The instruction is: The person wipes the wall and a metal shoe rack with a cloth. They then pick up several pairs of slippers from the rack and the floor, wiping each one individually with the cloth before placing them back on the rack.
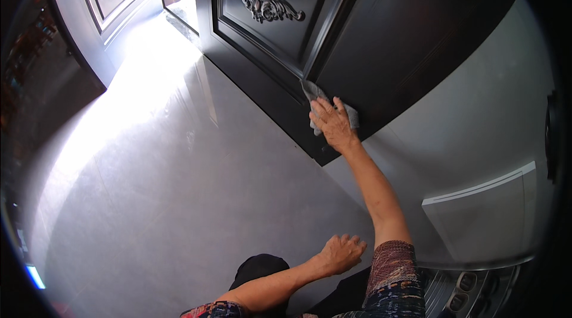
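Observation:
My right hand (335,126) presses a grey cloth (314,90) flat against the lower part of a dark panelled door (381,61), near its bottom corner. The fingers lie over the cloth, and its edges stick out on both sides of the hand. Left of and above this hand, a raised frame on the door surrounds a carved floral ornament (265,2). My left hand (342,255) hovers low in front of my body near my knee, fingers curled in, with nothing seen in it.
A second door leaf (113,5) with a similar ornament stands at the far left, bright light falling through the gap onto the grey floor (196,199). Right of the dark door, a light wall carries a white-edged panel (482,211). A metal rack (459,294) with footwear sits at the lower right.

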